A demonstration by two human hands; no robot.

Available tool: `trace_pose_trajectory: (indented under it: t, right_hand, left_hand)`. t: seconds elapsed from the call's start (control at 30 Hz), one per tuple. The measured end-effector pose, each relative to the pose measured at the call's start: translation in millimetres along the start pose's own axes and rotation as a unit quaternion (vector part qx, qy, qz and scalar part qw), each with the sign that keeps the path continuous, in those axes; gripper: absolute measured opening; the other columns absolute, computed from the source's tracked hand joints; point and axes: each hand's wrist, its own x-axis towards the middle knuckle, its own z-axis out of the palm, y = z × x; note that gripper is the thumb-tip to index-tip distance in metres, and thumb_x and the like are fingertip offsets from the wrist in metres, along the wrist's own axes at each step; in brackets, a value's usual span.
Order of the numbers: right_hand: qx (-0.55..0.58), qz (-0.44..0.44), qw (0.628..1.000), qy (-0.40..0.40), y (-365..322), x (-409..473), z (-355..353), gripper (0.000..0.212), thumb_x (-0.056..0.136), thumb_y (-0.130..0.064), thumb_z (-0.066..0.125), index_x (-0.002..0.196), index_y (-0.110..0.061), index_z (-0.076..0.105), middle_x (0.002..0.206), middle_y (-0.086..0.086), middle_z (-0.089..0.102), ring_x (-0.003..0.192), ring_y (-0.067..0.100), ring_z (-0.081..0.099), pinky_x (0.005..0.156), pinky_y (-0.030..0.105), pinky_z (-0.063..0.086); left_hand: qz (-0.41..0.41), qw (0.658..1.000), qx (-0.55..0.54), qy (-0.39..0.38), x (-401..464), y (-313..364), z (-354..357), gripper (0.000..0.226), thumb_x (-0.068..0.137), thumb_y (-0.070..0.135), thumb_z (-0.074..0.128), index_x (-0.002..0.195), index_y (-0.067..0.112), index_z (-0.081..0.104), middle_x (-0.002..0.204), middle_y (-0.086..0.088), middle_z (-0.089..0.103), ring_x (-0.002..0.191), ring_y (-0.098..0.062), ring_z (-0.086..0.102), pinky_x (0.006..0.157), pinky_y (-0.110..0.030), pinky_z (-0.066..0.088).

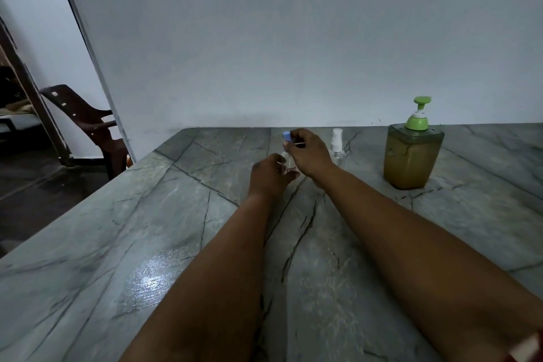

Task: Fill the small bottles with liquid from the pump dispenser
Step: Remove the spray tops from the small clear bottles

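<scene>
Marble table [123,238] bore one dispenser [412,153] and two bottles, one clear [337,147] standing free, the other [285,159] gripped by the left hand [269,176] while the right hand [308,153] pinched its blue cap [286,136].

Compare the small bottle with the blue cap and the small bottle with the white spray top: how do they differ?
The blue-capped bottle is held by both hands, left hand on its body and right hand at its cap; the white-topped bottle stands untouched. The blue-capped bottle is nearer the person; the white-topped bottle sits farther back, closer to the pump dispenser. Both have clear bodies.
</scene>
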Motion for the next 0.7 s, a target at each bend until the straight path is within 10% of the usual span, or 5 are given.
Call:
trace_pose_trajectory:
  t: [0.5,0.7]
  right_hand:
    - [0.149,-0.042,0.980,0.129,-40.8,14.6,-43.4,0.017,0.091,-0.023,0.061,0.108,-0.016,0.064,0.096,-0.002,0.068,0.094,0.016,0.064,0.091,0.038,0.052]
    - [0.199,-0.038,0.968,0.151,-53.6,6.6,-85.7,0.013,0.088,-0.019,0.063,0.099,-0.023,0.056,0.093,-0.001,0.069,0.095,0.020,0.065,0.092,0.042,0.051]
  left_hand:
    - [-0.017,0.999,-0.036,-0.002,-4.9,1.8,-2.4,0.030,0.065,0.021,0.086,0.073,0.013,0.059,0.076,-0.006,0.067,0.074,-0.020,0.064,0.069,-0.028,0.049]
    - [-0.045,0.998,-0.035,-0.007,-5.7,8.8,-9.6,0.072,0.056,0.041,0.090,0.112,0.007,0.061,0.103,-0.005,0.067,0.090,-0.017,0.062,0.074,-0.023,0.047]
